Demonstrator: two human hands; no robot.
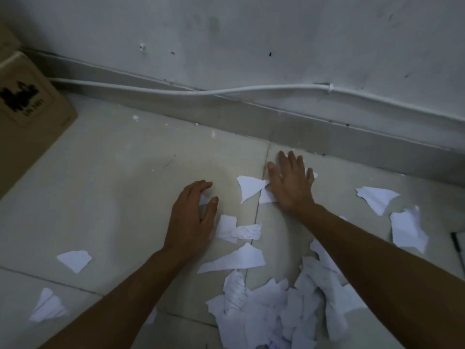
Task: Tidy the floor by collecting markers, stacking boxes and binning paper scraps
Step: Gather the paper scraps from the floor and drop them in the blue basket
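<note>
Grip: right hand (289, 183) spread on scraps (251, 187); left hand (191, 217) cupped; tiled floor (113, 172); wall (251, 34)

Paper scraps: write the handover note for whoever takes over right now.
Left hand: open, cupped over a small scrap on the floor.
Right hand: open, flat on scraps.
Pile lies nearest the person; loose scraps lie to both sides. Box stands far left.
Done: some paper heaped.
Left: gather the rest and bin everything; no bin or sure marker in view.
</note>
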